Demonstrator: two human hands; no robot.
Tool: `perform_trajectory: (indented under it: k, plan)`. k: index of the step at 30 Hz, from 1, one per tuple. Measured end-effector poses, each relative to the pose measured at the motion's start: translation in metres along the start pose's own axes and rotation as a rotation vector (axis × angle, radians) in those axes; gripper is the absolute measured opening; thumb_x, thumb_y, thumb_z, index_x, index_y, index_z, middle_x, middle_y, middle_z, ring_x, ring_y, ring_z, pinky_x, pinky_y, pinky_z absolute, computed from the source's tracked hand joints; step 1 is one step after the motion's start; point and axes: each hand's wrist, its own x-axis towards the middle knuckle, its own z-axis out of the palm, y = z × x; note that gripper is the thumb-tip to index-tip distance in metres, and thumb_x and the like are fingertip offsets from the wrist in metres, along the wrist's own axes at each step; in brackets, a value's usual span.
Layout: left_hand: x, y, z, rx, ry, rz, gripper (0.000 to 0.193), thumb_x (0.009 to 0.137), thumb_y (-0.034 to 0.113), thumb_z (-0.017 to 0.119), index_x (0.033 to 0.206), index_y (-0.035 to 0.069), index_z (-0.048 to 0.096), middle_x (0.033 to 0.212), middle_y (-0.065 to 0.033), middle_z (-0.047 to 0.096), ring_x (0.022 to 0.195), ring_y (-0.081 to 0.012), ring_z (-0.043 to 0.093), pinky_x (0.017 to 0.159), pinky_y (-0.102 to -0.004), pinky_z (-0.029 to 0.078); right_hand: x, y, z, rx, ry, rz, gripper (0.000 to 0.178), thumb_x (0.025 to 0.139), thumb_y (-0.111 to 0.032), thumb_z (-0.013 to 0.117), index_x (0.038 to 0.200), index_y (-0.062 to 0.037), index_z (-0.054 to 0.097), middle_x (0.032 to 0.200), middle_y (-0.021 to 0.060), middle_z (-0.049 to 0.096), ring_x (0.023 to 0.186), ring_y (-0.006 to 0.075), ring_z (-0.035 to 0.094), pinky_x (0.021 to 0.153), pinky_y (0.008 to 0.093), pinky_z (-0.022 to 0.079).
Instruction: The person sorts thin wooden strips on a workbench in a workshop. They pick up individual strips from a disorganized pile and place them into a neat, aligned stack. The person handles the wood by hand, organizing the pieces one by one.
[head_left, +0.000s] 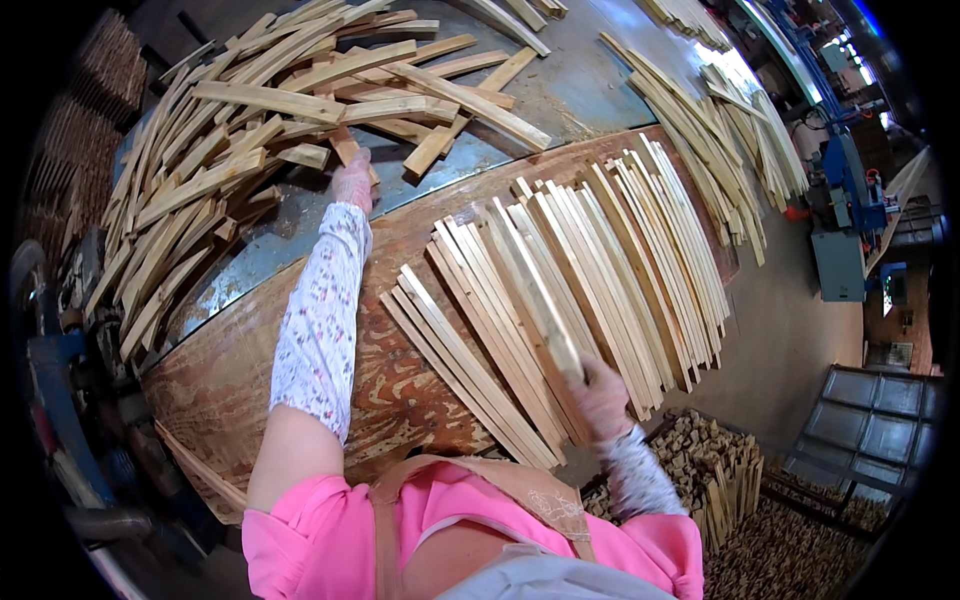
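My right hand [602,402] is closed round the near end of a pale wooden strip [532,285], which lies lengthwise over a row of similar strips [640,270] on the brown wooden board [385,370]. Reaching far forward, my left hand [352,184] grips the near end of a darker, reddish wooden strip [343,146]. Most of that strip runs under a jumbled pile of wooden strips [270,100] at the far left. The left fingertips are partly hidden.
Under the pile is a blue-grey metal tabletop [235,270]. More strips [690,140] lie in bundles at the far right. Stacked short wood pieces [700,450] stand at the lower right, and blue machinery [845,190] is along the right side.
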Motion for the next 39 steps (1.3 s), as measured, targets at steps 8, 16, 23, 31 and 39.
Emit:
perform_trajectory:
  k: [8,16,23,31,39]
  plan:
    - [-0.032,-0.027,-0.101,-0.2,-0.33,-0.112,0.027,0.104,0.029,0.07,0.104,0.002,0.067,0.09,-0.0101,0.074,0.072,-0.0215,0.072,0.05,-0.0358,0.055,-0.083,-0.052,0.06,0.075,-0.35,-0.045,0.039,0.093,-0.035,0.079,0.125,-0.0141,0.078,0.114,0.0186,0.077,0.107,0.0348,0.075,0.092,0.0415,0.058]
    - [-0.158,-0.082,-0.248,-0.142,-0.378,-0.072,0.029,0.103,0.031,0.07,0.105,0.002,0.069,0.083,-0.0079,0.073,0.065,-0.0171,0.07,0.054,-0.0316,0.055,-0.108,-0.038,0.171,-0.272,0.168,-0.55,0.038,0.077,-0.019,0.085,0.111,-0.0109,0.071,0.132,0.0127,0.065,0.129,0.0394,0.058,0.107,0.0521,0.047]
    - [-0.306,-0.182,-0.28,0.03,-0.308,-0.054,0.025,0.101,0.024,0.07,0.105,0.0,0.066,0.082,-0.0063,0.069,0.07,-0.016,0.066,0.062,-0.0339,0.054,-0.086,-0.031,0.192,-0.249,0.494,-0.577,0.047,0.086,-0.017,0.078,0.129,-0.0044,0.067,0.122,0.0192,0.071,0.118,0.0406,0.066,0.105,0.0519,0.05]
    - [-0.358,-0.246,-0.284,0.181,-0.717,0.155,0.038,0.102,0.032,0.068,0.122,-0.001,0.065,0.096,-0.0108,0.072,0.086,-0.0204,0.066,0.08,-0.0397,0.055,-0.037,-0.152,0.263,0.774,-0.536,-0.001,0.071,0.1,-0.03,0.069,0.154,0.0104,0.048,0.144,0.0217,0.066,0.133,0.0239,0.063,0.11,0.0343,0.048]
    - [-0.148,-0.138,-0.206,-0.115,-0.213,0.264,0.041,0.104,0.033,0.065,0.113,-0.007,0.071,0.1,-0.0097,0.071,0.098,-0.0188,0.061,0.091,-0.0377,0.049,-0.089,-0.14,0.245,0.099,-0.097,-0.175,0.054,0.089,-0.028,0.076,0.141,-0.0149,0.068,0.131,0.018,0.073,0.129,0.0391,0.064,0.108,0.0453,0.05]
